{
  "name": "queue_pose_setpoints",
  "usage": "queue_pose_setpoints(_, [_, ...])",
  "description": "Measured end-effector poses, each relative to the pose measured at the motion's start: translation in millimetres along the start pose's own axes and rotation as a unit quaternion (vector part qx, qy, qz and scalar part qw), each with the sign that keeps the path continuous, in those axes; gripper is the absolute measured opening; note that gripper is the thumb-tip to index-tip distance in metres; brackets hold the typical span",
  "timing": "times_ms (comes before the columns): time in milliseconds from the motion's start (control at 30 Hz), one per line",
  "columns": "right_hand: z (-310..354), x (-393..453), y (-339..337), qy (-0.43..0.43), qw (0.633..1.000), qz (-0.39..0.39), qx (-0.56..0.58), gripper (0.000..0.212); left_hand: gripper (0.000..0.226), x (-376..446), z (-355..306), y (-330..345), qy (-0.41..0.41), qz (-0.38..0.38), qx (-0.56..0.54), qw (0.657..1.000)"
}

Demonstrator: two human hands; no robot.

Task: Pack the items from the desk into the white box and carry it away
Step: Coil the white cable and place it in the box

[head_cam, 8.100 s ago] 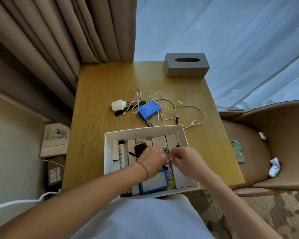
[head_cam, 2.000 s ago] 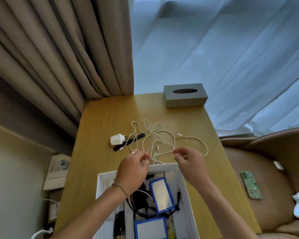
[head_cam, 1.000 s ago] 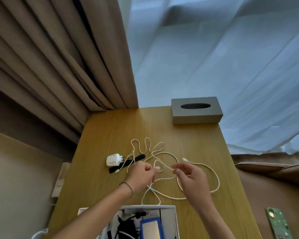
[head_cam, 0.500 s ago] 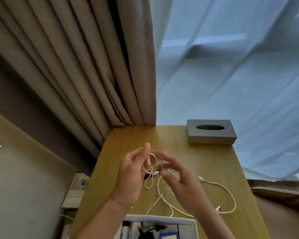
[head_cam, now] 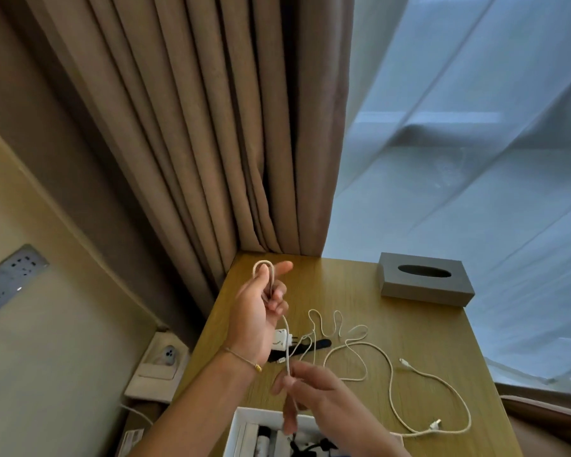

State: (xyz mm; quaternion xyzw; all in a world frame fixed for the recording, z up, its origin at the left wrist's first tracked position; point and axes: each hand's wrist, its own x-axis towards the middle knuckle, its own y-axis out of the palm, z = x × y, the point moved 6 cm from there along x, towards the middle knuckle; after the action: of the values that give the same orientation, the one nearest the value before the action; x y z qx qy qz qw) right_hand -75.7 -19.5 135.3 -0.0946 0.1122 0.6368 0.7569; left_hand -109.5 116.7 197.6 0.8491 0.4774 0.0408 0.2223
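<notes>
We are looking across pleated brown curtains (head_cam: 185, 133), our left hand (head_cam: 256, 311) gripping a thin white cable (head_cam: 389, 377) looped above the smooth wooden desk (head_cam: 442, 338), our right hand (head_cam: 310, 394) pinching its hanging strand over the white box (head_cam: 241, 427), a grey rectangular tissue box (head_cam: 426, 285) sitting farther right.

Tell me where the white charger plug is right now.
In the head view, the white charger plug lies on the desk at left, partly behind the left hand, beside the black strap.

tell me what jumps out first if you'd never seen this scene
The two hands in the middle, winding a white cable: the left hand holds a folded loop up, the right hand pinches the strand below. More white cable sprawls on the wooden desk, a grey tissue box behind.
</notes>
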Motion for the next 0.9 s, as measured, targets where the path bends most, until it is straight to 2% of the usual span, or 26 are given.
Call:
queue_pose_setpoints(67, [-1.2,-3.0,0.0,0.004,0.998,-0.009,-0.066,0.026,0.043,-5.5,-7.2,2.1,0.064,0.034,0.130,0.989])
queue_pose_setpoints(133, [9.8,-7.3,-2.9,0.009,0.996,-0.007,-0.089,0.030,0.042,-17.0,-10.2,8.2,0.149,0.088,0.300,0.938])
queue_pose_setpoints(200, [28.8,-14.1,-9.6,-0.009,0.997,-0.005,-0.082,0.031,0.040,-26.6,-2.6,7.1,0.170,0.148,0.413,0.882])
queue_pose_setpoints(333, [62.6,-25.3,-36.2,-0.055,0.998,-0.034,0.012,0.026,0.053,-39.1,19.8,-7.5,0.094,0.292,0.453,0.837])
queue_pose_setpoints(433, [71.5,-25.1,-51.5,-0.088,0.991,-0.089,0.039,0.023,0.041,-54.0,33.7,-9.8,0.069,0.387,0.448,0.803])
queue_pose_setpoints(467, [70.6,-22.8,-52.8,-0.100,0.988,-0.111,0.035,0.023,0.039,-55.4,35.2,-12.0,0.068,0.382,0.430,0.815])
queue_pose_setpoints(500, [67.9,-19.8,-53.0,-0.109,0.984,-0.136,0.028,0.024,0.043,-54.1,35.1,-15.4,0.061,0.356,0.398,0.843])
queue_pose_setpoints(567, [56.8,-11.6,-49.1,-0.113,0.975,-0.194,-0.002,0.026,0.052,-46.4,33.7,-25.5,0.033,0.257,0.316,0.913])
queue_pose_setpoints(633, [40.9,-3.0,-39.8,-0.103,0.964,-0.241,-0.047,0.027,0.054,-35.9,35.3,-37.7,0.016,0.142,0.277,0.950])
queue_pose_setpoints(733, [11.6,10.1,-16.6,-0.056,0.958,-0.260,-0.109,0.030,0.056,-23.8,37.7,-52.8,-0.018,0.026,0.224,0.974])
queue_pose_setpoints(833, [-9.0,20.4,15.2,-0.009,0.930,-0.231,-0.286,0.038,0.056,-13.0,38.1,-62.7,-0.073,-0.070,0.142,0.985])
queue_pose_setpoints(900, [-12.2,21.8,39.0,-0.012,0.910,-0.193,-0.366,0.041,0.052,-8.3,38.6,-62.4,-0.092,-0.096,0.103,0.986])
